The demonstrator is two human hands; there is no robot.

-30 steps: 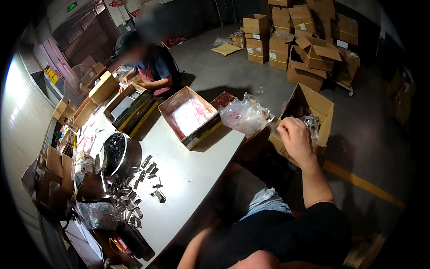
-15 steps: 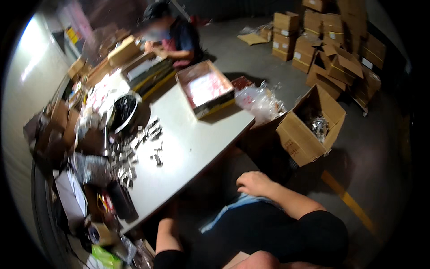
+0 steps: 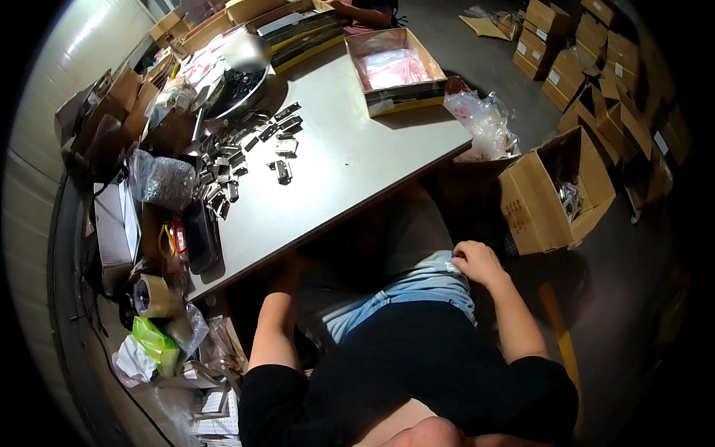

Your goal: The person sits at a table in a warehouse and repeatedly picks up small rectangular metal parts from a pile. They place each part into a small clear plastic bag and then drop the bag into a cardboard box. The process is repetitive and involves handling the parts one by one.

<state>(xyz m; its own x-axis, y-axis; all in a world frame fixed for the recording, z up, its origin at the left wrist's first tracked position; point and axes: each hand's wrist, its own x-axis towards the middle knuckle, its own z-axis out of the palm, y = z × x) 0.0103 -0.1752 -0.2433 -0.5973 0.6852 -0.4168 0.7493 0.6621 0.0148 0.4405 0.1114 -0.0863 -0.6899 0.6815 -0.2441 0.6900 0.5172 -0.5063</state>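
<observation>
My right hand [image 3: 479, 262] rests beside my right thigh, at the edge of my light blue jeans [image 3: 436, 283]. Its fingers are loosely bent and a little apart, with nothing visible in them. My left forearm [image 3: 274, 328] reaches forward below the table edge, where shadow and the tabletop hide the left hand. On the white table [image 3: 328, 179] in front of me lie several small shiny metal hardware pieces [image 3: 226, 165], heaped toward the left. A few metal pieces [image 3: 282, 171] lie apart from the heap, nearer the middle. Neither hand is seen touching them.
An open box of clear bags [image 3: 392, 97] stands at the table's far right. A bowl lined with black plastic [image 3: 242, 86], bubble wrap [image 3: 170, 182] and a tape roll [image 3: 151, 296] line the left. Cartons [image 3: 547, 201] stand on the floor at right. A person [image 3: 365, 16] sits across.
My view has tilted down and turned, so the table sits higher in the picture. My right hand has shifted right beside the thigh; more of my left forearm shows. The metal pieces look unmoved.
</observation>
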